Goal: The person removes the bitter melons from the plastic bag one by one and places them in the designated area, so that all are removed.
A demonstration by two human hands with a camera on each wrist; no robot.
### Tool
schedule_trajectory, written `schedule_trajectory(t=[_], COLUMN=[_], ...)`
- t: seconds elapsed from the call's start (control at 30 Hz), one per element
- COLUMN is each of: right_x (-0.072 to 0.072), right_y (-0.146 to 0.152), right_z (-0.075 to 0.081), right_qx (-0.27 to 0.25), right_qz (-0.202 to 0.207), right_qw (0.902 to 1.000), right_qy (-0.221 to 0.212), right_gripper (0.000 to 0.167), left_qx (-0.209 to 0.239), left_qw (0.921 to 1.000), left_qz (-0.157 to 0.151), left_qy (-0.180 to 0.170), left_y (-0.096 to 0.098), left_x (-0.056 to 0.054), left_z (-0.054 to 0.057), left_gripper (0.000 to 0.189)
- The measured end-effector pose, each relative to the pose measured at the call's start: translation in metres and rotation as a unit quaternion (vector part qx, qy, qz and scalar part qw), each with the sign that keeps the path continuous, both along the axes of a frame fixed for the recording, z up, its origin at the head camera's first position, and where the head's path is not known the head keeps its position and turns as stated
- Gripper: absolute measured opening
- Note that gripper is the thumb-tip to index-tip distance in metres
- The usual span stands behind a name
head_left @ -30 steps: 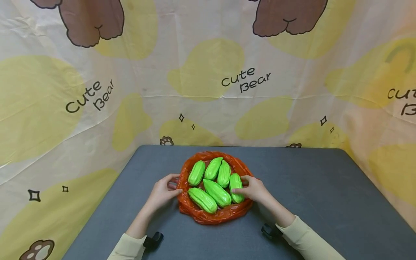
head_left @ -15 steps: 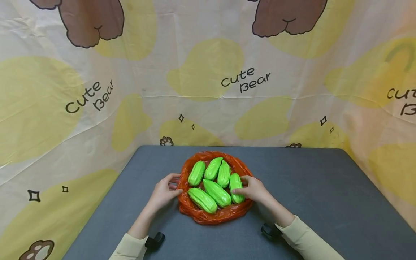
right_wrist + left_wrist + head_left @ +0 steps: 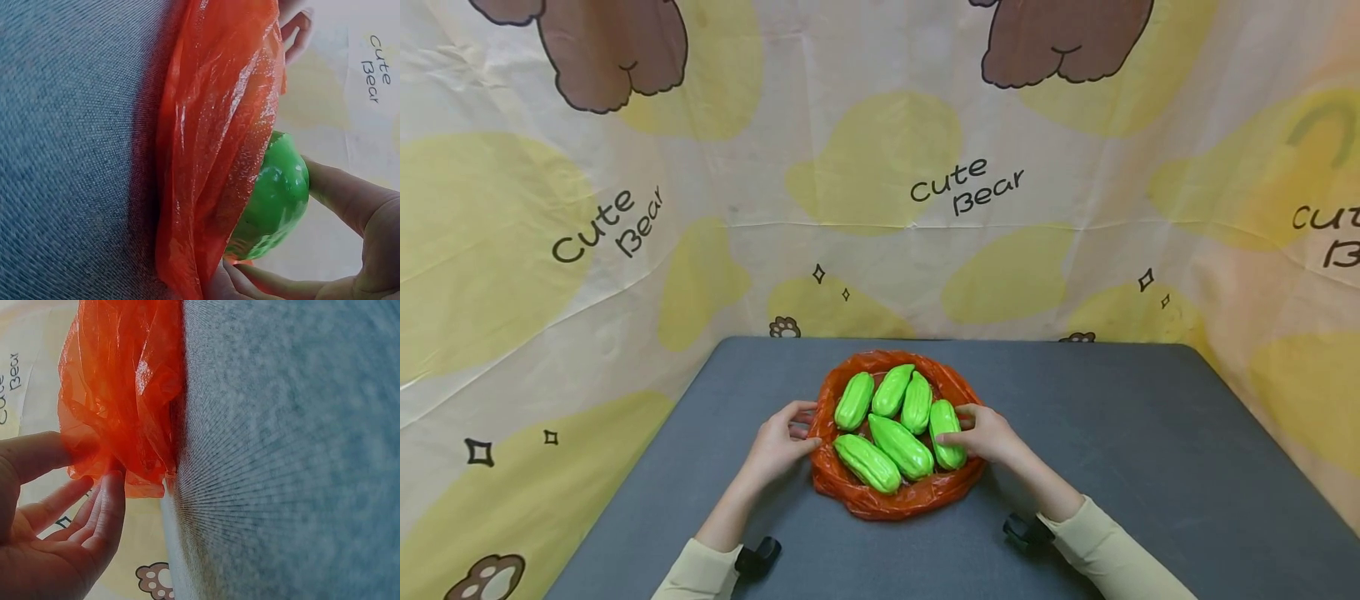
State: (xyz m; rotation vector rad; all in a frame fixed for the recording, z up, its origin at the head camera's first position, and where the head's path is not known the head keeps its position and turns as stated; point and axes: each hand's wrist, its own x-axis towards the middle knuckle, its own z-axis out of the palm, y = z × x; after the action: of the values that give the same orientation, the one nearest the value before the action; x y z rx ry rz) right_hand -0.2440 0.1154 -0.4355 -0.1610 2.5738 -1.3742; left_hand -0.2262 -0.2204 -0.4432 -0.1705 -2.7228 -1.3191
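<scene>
A red plastic bag (image 3: 891, 502) stands on the table, its mouth spread wide and its rim rolled outward. Several glossy, bright-green ridged toy vegetables (image 3: 901, 446) lie inside. My left hand (image 3: 777, 437) pinches the bag's left side; in the left wrist view the thumb shows through the thin red film (image 3: 125, 394), with fingertips against the outside. My right hand (image 3: 992, 437) is at the right rim, thumb over the rightmost green vegetable (image 3: 278, 197) and fingers at its other side, pinching it. Part of that vegetable is hidden behind the bag's wall in the right wrist view.
The grey table (image 3: 1112, 417) extends on both sides of the bag. A printed cloth (image 3: 880, 167) hangs behind it and along the sides. Black wrist cameras (image 3: 758, 557) sit near both cuffs, low over the table.
</scene>
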Motion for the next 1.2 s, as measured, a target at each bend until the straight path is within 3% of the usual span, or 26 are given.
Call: schedule_trajectory(t=[0.47,1.2], right_x=[0.007,0.006], right_y=[0.004,0.017], right_z=[0.012,0.029], right_qx=[-0.016,-0.038], right_qz=[-0.003,-0.008], right_qw=[0.9999,0.9992], right_qy=[0.005,0.01], right_gripper=[0.074,0.075], left_qx=[0.001,0.001], left_qw=[1.0,1.0], left_qz=[0.002,0.0], left_qy=[-0.006,-0.002], left_y=[0.002,0.002], left_x=[0.002,0.001], left_z=[0.003,0.002], left_gripper=[0.05,0.05])
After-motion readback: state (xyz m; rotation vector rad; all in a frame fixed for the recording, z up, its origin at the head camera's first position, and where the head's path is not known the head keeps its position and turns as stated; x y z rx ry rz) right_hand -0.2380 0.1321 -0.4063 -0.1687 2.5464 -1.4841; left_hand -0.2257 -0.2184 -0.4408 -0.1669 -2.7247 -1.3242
